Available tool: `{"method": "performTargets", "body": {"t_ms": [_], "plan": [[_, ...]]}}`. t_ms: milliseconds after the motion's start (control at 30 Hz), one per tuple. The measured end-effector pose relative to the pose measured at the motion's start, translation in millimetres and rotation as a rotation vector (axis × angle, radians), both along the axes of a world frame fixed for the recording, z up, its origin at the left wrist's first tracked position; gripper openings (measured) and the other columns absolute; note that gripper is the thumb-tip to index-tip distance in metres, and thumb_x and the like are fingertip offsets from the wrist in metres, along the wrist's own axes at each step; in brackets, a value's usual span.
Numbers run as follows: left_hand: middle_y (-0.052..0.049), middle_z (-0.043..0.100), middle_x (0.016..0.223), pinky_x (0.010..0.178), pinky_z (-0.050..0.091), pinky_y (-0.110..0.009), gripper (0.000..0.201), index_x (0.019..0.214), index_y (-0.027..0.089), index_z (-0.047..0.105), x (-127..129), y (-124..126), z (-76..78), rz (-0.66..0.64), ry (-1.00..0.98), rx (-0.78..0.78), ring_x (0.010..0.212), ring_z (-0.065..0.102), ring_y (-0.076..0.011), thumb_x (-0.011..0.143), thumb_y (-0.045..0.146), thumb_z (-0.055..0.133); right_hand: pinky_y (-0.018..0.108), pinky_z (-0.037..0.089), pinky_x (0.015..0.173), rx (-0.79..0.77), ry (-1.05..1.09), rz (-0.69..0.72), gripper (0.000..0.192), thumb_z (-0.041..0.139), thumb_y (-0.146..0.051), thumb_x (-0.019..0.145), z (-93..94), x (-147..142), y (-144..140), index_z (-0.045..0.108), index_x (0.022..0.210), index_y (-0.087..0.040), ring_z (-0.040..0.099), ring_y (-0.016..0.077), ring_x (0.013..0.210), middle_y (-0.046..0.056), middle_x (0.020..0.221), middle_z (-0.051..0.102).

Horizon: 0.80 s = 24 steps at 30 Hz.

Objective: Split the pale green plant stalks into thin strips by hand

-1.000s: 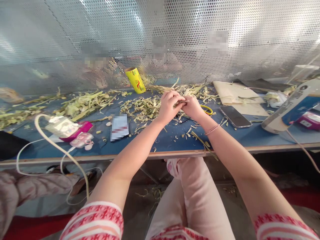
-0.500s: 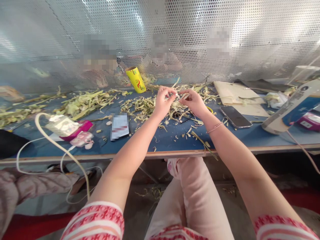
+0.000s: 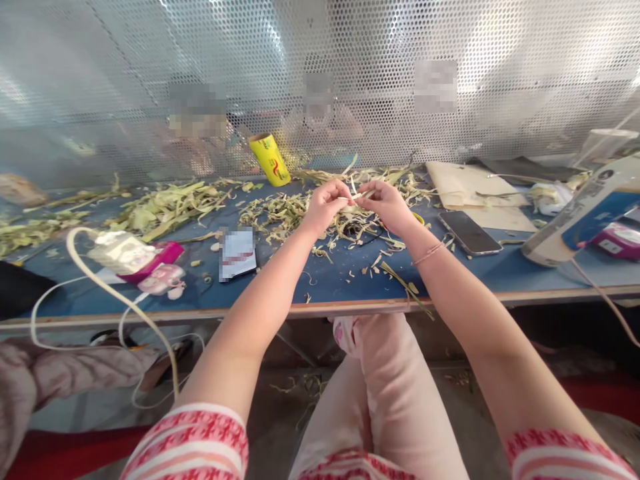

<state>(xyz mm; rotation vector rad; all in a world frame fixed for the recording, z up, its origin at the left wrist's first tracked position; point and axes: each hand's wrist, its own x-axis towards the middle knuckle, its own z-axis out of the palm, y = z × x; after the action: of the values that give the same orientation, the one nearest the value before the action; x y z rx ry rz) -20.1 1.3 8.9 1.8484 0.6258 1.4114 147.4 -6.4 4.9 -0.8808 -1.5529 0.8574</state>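
My left hand [image 3: 326, 205] and my right hand [image 3: 386, 205] meet just above the blue tabletop, fingertips almost touching. Both are closed in a pinch on a thin, pale plant strip [image 3: 355, 197] that runs between them. Its exact ends are partly covered by my fingers. Beneath and around them lies a loose heap of dry, curled plant shreds [image 3: 280, 212], with small scraps scattered towards the table's front edge. Left of this heap is a pile of longer greenish plant strips [image 3: 170, 208].
A yellow printed tube [image 3: 271, 160] leans near the perforated metal panel [image 3: 380, 80]. Phones lie both sides, one dark-screened [image 3: 470, 233]. A corded power strip [image 3: 125, 253] is left. Right are brown paper [image 3: 463, 187] and a large bottle-like container [image 3: 575, 213].
My hands have drawn slightly lower, and more of the pale strip shows between my fingertips. The view has shifted a little; the table items have not moved.
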Motion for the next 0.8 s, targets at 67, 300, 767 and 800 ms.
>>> {"method": "performTargets", "body": {"t_ms": [67,300,767,800], "plan": [[0.002,0.062,0.064,0.062,0.045,-0.024,0.007,0.071,0.018,0.059,-0.3,3.8,-1.4,-0.015,-0.032,-0.026,0.061,0.058,-0.0082,0.071,0.016,0.053,0.023,0.033,0.053,-0.01,-0.004,-0.001,0.024,0.074,-0.023,0.071,-0.5,-0.3,0.9,0.059,0.089,-0.016,0.043,0.0059,0.053,-0.007,0.055,0.048],[0.001,0.062,0.06,0.06,0.046,-0.024,0.02,0.067,0.016,0.063,0.5,4.0,0.0,-0.014,-0.102,-0.106,0.057,0.056,-0.0076,0.079,0.032,0.059,0.023,0.038,0.055,-0.011,0.008,-0.004,0.026,0.076,-0.024,0.07,-2.2,0.2,3.1,0.059,0.089,-0.016,0.048,0.0063,0.055,-0.005,0.059,0.054],[0.004,0.062,0.068,0.06,0.046,-0.019,0.014,0.076,0.019,0.059,6.3,4.1,3.0,0.036,-0.253,-0.247,0.059,0.055,-0.0041,0.072,0.019,0.073,0.023,0.041,0.056,-0.041,0.07,0.064,0.028,0.076,-0.022,0.069,0.2,-0.7,0.2,0.06,0.09,-0.016,0.048,0.0061,0.055,-0.006,0.058,0.053],[0.004,0.062,0.068,0.061,0.046,-0.019,0.014,0.076,0.019,0.06,6.4,4.3,2.7,0.04,-0.253,-0.235,0.059,0.054,-0.0041,0.071,0.019,0.073,0.023,0.041,0.056,-0.04,0.073,0.065,0.028,0.076,-0.022,0.069,-0.1,-0.5,0.7,0.059,0.09,-0.016,0.048,0.0062,0.055,-0.006,0.058,0.053]]}}
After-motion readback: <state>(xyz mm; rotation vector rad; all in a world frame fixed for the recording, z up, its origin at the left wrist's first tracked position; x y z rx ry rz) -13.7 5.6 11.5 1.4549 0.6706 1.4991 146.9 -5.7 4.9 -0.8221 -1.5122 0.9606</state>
